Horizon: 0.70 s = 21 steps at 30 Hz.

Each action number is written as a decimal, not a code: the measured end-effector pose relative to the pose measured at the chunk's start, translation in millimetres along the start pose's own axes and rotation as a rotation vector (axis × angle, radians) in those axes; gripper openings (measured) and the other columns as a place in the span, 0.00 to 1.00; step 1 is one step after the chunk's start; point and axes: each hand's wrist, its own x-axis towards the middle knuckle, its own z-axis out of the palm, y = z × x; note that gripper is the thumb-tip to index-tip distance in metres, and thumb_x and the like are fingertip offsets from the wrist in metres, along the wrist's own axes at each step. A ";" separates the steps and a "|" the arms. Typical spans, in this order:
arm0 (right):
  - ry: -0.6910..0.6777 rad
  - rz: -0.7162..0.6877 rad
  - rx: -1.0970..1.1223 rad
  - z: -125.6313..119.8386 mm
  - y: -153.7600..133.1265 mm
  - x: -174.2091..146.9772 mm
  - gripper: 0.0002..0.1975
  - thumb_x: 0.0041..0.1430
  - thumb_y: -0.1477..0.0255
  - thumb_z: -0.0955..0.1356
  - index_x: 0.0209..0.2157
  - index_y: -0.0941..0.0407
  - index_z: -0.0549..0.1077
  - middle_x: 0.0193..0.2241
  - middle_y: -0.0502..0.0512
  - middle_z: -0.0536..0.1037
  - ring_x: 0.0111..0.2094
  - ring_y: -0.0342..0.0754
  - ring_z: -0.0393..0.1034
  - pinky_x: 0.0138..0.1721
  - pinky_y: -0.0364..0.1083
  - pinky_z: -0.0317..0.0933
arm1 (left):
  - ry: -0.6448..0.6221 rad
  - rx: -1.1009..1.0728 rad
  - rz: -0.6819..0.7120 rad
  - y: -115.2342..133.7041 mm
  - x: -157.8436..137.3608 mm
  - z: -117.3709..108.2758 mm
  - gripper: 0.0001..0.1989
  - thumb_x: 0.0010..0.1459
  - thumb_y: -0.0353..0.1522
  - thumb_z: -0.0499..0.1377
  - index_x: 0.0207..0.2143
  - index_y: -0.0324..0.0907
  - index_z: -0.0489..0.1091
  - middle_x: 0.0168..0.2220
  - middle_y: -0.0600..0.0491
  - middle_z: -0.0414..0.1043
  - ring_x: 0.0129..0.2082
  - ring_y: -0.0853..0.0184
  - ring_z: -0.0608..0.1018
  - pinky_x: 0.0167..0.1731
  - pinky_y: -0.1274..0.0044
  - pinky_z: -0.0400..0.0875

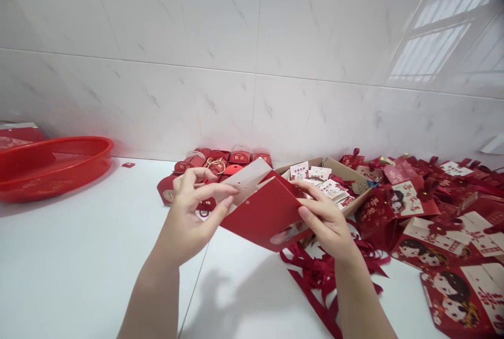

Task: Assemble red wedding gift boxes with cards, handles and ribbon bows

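Between my hands, tilted above the white table, is a red paper gift box (262, 213) with a pale inner flap (250, 173) standing up. My left hand (197, 202) pinches the flap's edge between thumb and forefinger. With thumb and fingers, my right hand (325, 218) grips the box's right side. Behind it a cardboard box (356, 179) holds several small white printed cards (300, 171). Dark red ribbons (315, 271) lie loose under my right wrist.
A red plastic basket (59, 171) stands at the left. Several small red boxes (240, 155) sit by the tiled wall (220, 97). Red gift boxes (413, 197) are heaped at the right, with flat printed ones (457, 297) in front. A tiny red card (128, 165) lies near the basket.
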 end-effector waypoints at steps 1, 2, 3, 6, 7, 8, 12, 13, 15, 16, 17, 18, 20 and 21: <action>-0.003 -0.024 0.003 -3.2 0.4 -1.2 0.15 0.63 0.74 0.61 0.44 0.46 0.76 0.53 0.54 0.66 0.55 0.50 0.59 0.54 0.49 0.57 | -0.044 -0.015 -0.002 3.5 -2.9 -3.6 0.08 0.54 0.38 0.58 0.36 0.50 0.75 0.47 0.49 0.62 0.55 0.55 0.63 0.46 0.65 0.70; -0.008 -0.053 0.003 -6.5 0.7 -2.6 0.16 0.63 0.74 0.61 0.44 0.46 0.76 0.53 0.54 0.65 0.56 0.51 0.59 0.54 0.50 0.56 | -0.111 -0.052 -0.003 7.1 -5.9 -6.4 0.10 0.54 0.38 0.58 0.39 0.51 0.74 0.51 0.50 0.61 0.57 0.55 0.62 0.45 0.67 0.72; -0.014 -0.085 -0.002 -9.9 1.2 -4.1 0.16 0.62 0.74 0.61 0.45 0.46 0.75 0.53 0.54 0.65 0.56 0.52 0.58 0.54 0.52 0.56 | -0.199 -0.103 -0.007 10.6 -8.8 -8.4 0.12 0.55 0.38 0.58 0.43 0.53 0.72 0.54 0.51 0.59 0.57 0.56 0.62 0.44 0.70 0.73; -0.027 -0.183 -0.050 -20.8 2.2 -9.0 0.16 0.61 0.73 0.62 0.48 0.45 0.74 0.55 0.55 0.65 0.56 0.56 0.59 0.56 0.59 0.51 | -0.390 -0.253 -0.022 19.3 -17.7 -8.0 0.21 0.56 0.37 0.58 0.53 0.56 0.63 0.59 0.52 0.57 0.56 0.59 0.67 0.39 0.76 0.77; -0.027 -0.197 -0.079 -24.1 2.5 -10.3 0.16 0.61 0.72 0.62 0.48 0.45 0.74 0.55 0.54 0.65 0.56 0.57 0.59 0.58 0.62 0.47 | -0.384 -0.292 -0.016 21.5 -20.7 -6.0 0.23 0.55 0.37 0.59 0.54 0.56 0.62 0.59 0.51 0.58 0.54 0.59 0.69 0.38 0.76 0.77; -0.029 -0.194 -0.105 -26.8 3.0 -11.4 0.16 0.61 0.72 0.62 0.47 0.44 0.74 0.56 0.54 0.65 0.57 0.58 0.58 0.59 0.64 0.42 | -0.351 -0.321 0.000 23.7 -23.7 -3.4 0.24 0.54 0.37 0.61 0.54 0.55 0.62 0.59 0.51 0.60 0.54 0.58 0.70 0.37 0.77 0.78; 0.007 -0.079 0.096 -26.2 11.1 -11.0 0.10 0.57 0.67 0.66 0.39 0.42 0.78 0.59 0.49 0.63 0.62 0.59 0.50 0.61 0.64 0.38 | -0.202 -0.301 0.144 32.1 -34.3 7.2 0.30 0.51 0.34 0.64 0.56 0.54 0.60 0.57 0.51 0.64 0.55 0.58 0.69 0.42 0.74 0.77; 0.067 -0.037 0.234 -22.7 15.2 -9.3 0.08 0.56 0.65 0.67 0.36 0.42 0.78 0.59 0.49 0.63 0.62 0.59 0.50 0.60 0.64 0.41 | -0.186 -0.271 0.185 34.1 -36.4 8.9 0.31 0.51 0.33 0.63 0.57 0.54 0.59 0.57 0.51 0.64 0.56 0.59 0.68 0.46 0.73 0.76; 0.271 0.110 0.474 -12.6 24.9 -4.3 0.08 0.55 0.61 0.68 0.36 0.44 0.78 0.58 0.49 0.65 0.61 0.58 0.53 0.59 0.63 0.46 | -0.166 -0.222 0.258 37.7 -39.4 10.9 0.32 0.52 0.31 0.62 0.59 0.52 0.57 0.59 0.51 0.61 0.58 0.60 0.66 0.53 0.71 0.70; 0.370 0.211 0.537 -6.9 29.7 -1.3 0.10 0.54 0.60 0.68 0.38 0.45 0.76 0.56 0.51 0.67 0.60 0.57 0.55 0.58 0.62 0.49 | -0.160 -0.208 0.283 39.1 -40.4 11.4 0.32 0.53 0.29 0.62 0.59 0.50 0.56 0.60 0.51 0.60 0.58 0.61 0.66 0.56 0.70 0.67; 0.422 0.315 0.548 -1.3 34.0 1.8 0.13 0.54 0.59 0.68 0.41 0.46 0.75 0.55 0.53 0.69 0.59 0.57 0.57 0.57 0.61 0.52 | -0.154 -0.200 0.300 40.1 -41.1 11.5 0.33 0.53 0.28 0.62 0.60 0.50 0.55 0.61 0.50 0.59 0.59 0.61 0.65 0.57 0.70 0.66; 0.425 0.399 0.521 4.0 37.5 4.8 0.17 0.54 0.58 0.67 0.43 0.48 0.74 0.52 0.55 0.71 0.57 0.58 0.61 0.55 0.61 0.56 | -0.149 -0.195 0.312 40.6 -41.4 11.6 0.34 0.52 0.28 0.62 0.60 0.49 0.54 0.61 0.50 0.58 0.59 0.61 0.64 0.58 0.70 0.65; 0.334 0.471 0.442 12.8 41.7 9.6 0.21 0.54 0.54 0.65 0.43 0.52 0.75 0.46 0.58 0.76 0.52 0.61 0.66 0.50 0.61 0.62 | -0.136 -0.187 0.328 40.3 -41.2 11.6 0.35 0.52 0.28 0.62 0.60 0.48 0.53 0.62 0.49 0.56 0.60 0.61 0.63 0.58 0.70 0.64; 0.279 0.468 0.410 16.5 42.4 11.4 0.23 0.54 0.52 0.63 0.41 0.53 0.76 0.43 0.60 0.77 0.49 0.62 0.69 0.48 0.62 0.64 | -0.126 -0.183 0.336 39.6 -40.7 11.7 0.35 0.52 0.28 0.62 0.61 0.47 0.52 0.62 0.48 0.55 0.60 0.60 0.63 0.58 0.70 0.64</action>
